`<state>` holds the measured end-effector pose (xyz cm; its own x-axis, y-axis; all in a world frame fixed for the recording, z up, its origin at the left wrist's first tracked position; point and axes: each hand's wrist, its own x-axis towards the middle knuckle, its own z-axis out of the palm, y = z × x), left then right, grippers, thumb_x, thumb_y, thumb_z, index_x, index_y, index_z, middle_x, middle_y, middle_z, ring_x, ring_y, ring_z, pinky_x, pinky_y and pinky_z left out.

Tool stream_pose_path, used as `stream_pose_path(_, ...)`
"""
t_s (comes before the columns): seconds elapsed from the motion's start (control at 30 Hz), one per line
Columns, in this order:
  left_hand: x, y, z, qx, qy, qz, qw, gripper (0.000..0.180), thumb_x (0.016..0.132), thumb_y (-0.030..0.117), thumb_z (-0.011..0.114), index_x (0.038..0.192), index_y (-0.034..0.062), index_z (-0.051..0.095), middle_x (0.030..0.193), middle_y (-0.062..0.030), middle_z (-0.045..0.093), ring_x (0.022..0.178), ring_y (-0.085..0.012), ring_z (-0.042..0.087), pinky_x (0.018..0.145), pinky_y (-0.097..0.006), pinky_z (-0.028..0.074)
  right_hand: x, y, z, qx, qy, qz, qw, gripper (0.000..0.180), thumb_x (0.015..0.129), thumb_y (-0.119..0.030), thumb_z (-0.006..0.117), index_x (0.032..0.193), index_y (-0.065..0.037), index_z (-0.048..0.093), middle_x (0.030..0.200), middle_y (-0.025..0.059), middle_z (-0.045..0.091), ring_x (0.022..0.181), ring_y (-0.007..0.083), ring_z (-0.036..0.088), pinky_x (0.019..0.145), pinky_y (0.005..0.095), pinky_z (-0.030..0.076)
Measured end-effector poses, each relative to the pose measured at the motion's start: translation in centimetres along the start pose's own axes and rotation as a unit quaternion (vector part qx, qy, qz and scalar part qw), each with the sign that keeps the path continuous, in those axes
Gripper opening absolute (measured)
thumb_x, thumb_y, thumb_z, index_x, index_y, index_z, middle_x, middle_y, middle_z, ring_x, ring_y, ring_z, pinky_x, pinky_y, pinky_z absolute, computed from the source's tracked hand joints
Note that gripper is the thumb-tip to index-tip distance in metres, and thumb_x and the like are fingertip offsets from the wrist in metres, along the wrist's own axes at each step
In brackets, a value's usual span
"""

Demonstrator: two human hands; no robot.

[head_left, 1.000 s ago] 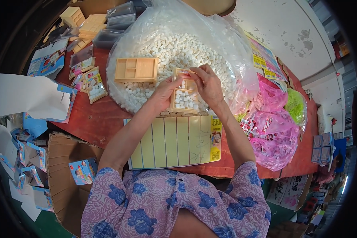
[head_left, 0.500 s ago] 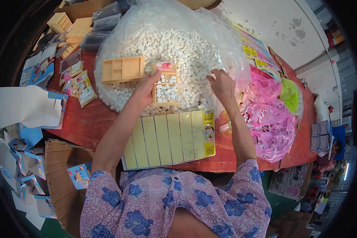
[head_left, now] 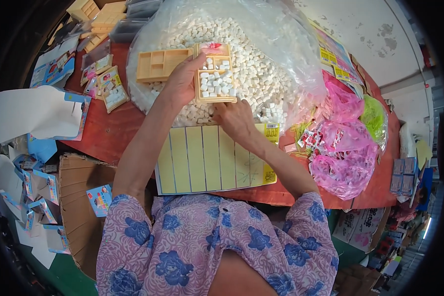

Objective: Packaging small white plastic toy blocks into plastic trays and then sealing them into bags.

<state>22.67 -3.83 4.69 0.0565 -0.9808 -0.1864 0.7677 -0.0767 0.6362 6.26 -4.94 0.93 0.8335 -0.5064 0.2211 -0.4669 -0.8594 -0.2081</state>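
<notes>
My left hand (head_left: 181, 84) grips the left side of a pale yellow compartment tray (head_left: 215, 100), thumb over its edge. Small white pillow-shaped pieces (head_left: 215, 85) sit in the tray's compartments, and a pink-and-red packet (head_left: 214, 48) lies in its top one. Just below the tray's lower edge is my right hand (head_left: 238, 123), fingers bent, their tips hidden by the tray and the hand itself. Behind both hands spreads a big clear plastic bag (head_left: 296, 54) of the same loose white pieces (head_left: 261, 74). A second tray (head_left: 158, 66), without white pieces, rests on them.
A yellow striped printed sheet (head_left: 202, 160) lies at the table's near edge. On the right are pink plastic bags (head_left: 343, 158) with red-and-white packets and a green bag (head_left: 374, 118). Filled trays (head_left: 112, 91) and printed boxes stand left; an open carton (head_left: 86, 212) sits below.
The left hand has raised the tray up and slightly right. My right hand has come from the right of the pile in to the tray's lower edge. The view has shifted a little.
</notes>
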Motion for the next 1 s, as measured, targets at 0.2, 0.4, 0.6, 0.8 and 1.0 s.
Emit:
stream_pose_path(0.2, -0.5, 0.7, 0.5, -0.008, 0.006, 0.009, 1.0, 0.038, 0.083, 0.022, 0.045, 0.112, -0.0003, 0.038, 0.106, -0.014, 0.049, 0.094, -0.0224, 0.051, 0.081, -0.036, 0.043, 1.3, -1.8, 1.2, -0.115, -0.023, 0.029, 0.993, 0.039, 0.065, -0.016, 0.055, 0.1, -0.004, 0.047, 0.098, 0.0132, 0.05, 0.091, 0.0261, 0.048, 0.073, 0.0388, 0.037)
stream_pose_path(0.4, -0.5, 1.0, 0.9, -0.024, 0.025, 0.011, 0.999, 0.038, 0.083, 0.022, 0.045, 0.113, -0.0004, 0.037, 0.107, -0.0144, 0.048, 0.095, -0.0233, 0.051, 0.081, -0.037, 0.044, 2.7, -0.2, 2.3, -0.107, 0.03, -0.029, 0.993, 0.034, 0.069, -0.014, 0.049, 0.101, -0.003, 0.047, 0.099, 0.0137, 0.05, 0.089, 0.0265, 0.049, 0.071, 0.0378, 0.04)
stream_pose_path(0.6, -0.8, 1.7, 1.2, -0.021, 0.022, 0.024, 0.999, 0.038, 0.083, 0.021, 0.045, 0.113, -0.0006, 0.037, 0.107, -0.0144, 0.048, 0.095, -0.0233, 0.051, 0.081, -0.037, 0.044, 2.0, 2.9, -2.1, -0.033, 0.025, 0.04, 0.998, 0.029, 0.068, -0.01, 0.054, 0.097, -0.007, 0.05, 0.089, 0.0096, 0.052, 0.073, 0.0249, 0.054, 0.056, 0.0344, 0.045)
stream_pose_path(0.8, -0.4, 1.6, 1.9, -0.041, 0.013, 0.008, 0.999, 0.037, 0.083, 0.022, 0.044, 0.112, -0.0005, 0.039, 0.106, -0.0148, 0.049, 0.095, -0.024, 0.051, 0.081, -0.037, 0.043, 1.4, 7.5, -4.7, 0.107, 0.034, 0.127, 0.986, 0.025, 0.071, -0.018, 0.056, 0.091, -0.003, 0.052, 0.081, 0.0117, 0.055, 0.064, 0.0242, 0.055, 0.059, 0.0336, 0.044)
stream_pose_path(1.0, -0.6, 0.2, 1.4, -0.042, 0.004, 0.002, 0.999, 0.029, 0.084, 0.019, 0.043, 0.106, 0.001, 0.042, 0.1, -0.0125, 0.052, 0.088, -0.023, 0.054, 0.077, -0.036, 0.046, 1.4, 12.0, -7.6, 0.137, 0.029, 0.185, 0.973, 0.024, 0.074, -0.026, 0.054, 0.076, -0.002, 0.055, 0.072, 0.0119, 0.057, 0.065, 0.0222, 0.054, 0.06, 0.0298, 0.042)
